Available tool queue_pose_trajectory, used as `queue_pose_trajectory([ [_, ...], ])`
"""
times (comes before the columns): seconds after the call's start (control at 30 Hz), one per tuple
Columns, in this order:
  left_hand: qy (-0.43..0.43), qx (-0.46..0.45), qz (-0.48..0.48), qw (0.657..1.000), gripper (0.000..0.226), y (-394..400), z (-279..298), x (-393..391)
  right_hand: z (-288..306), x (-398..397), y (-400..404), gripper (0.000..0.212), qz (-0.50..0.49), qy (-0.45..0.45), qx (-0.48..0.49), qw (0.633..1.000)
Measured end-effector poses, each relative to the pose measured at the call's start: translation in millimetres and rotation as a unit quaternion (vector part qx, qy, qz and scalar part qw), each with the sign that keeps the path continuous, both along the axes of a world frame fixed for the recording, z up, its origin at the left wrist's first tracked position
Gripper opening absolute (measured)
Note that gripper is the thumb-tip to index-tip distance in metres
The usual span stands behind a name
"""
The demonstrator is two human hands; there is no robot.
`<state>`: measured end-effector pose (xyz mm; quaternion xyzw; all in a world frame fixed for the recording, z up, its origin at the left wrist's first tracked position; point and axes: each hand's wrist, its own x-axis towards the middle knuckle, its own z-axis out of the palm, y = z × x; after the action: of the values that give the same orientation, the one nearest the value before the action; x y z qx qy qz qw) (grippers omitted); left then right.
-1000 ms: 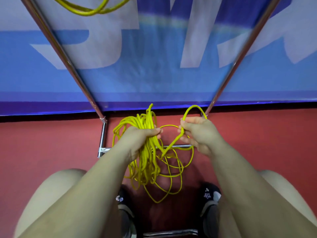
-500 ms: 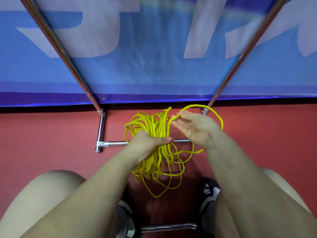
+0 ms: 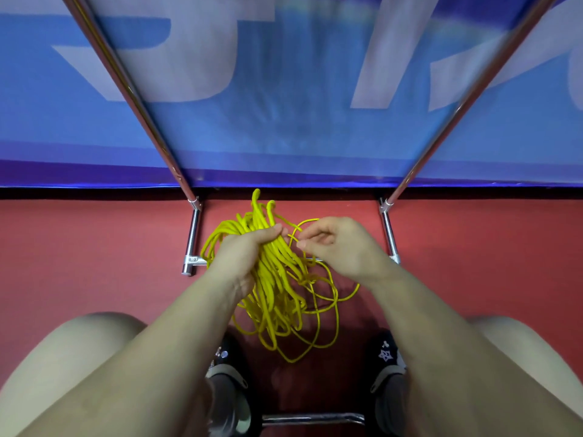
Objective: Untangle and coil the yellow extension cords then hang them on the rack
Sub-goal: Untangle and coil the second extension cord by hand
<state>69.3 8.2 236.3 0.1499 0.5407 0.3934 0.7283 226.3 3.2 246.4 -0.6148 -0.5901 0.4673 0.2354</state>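
Left hand (image 3: 241, 257) grips yellow cord bundle (image 3: 277, 279), right hand (image 3: 340, 244) pinches a strand; fingertips hidden, rack (image 3: 192, 238) top cropped.

Left hand (image 3: 239, 257) grips a fat bundle of yellow cord (image 3: 277, 279), loose loops dangling toward the red floor (image 3: 94, 247). Right hand (image 3: 340, 244) pinches one thin strand just right of it. Chrome rack (image 3: 192, 241) legs straddle everything, blue banner (image 3: 284, 121) behind.
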Motion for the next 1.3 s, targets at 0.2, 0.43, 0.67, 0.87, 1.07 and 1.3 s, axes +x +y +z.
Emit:
queue_pose_trajectory([
  [0.2,-0.044,0.003,0.014,0.999,0.011,3,8,-9,-1,-10,-5,0.017,0.062,-0.03,0.026,0.997],
  [0.43,-0.015,0.03,0.046,0.998,0.007,4,8,-7,2,-8,-3,0.006,0.04,-0.052,0.087,0.994],
  [0.67,0.054,0.05,0.016,0.997,0.005,3,5,-3,21,5,9,0.01,-0.091,0.062,-0.005,0.994],
  [0.87,0.128,0.088,-0.104,0.982,0.001,-7,3,2,32,8,8,0.009,-0.18,0.224,-0.123,0.95],
  [1.07,0.168,0.137,-0.219,0.951,0.011,-12,4,6,27,16,11,0.017,-0.287,0.32,-0.201,0.88],
  [1.3,0.111,0.174,-0.268,0.941,0.01,-16,9,24,24,24,12,0.023,-0.28,0.325,-0.172,0.887],
])
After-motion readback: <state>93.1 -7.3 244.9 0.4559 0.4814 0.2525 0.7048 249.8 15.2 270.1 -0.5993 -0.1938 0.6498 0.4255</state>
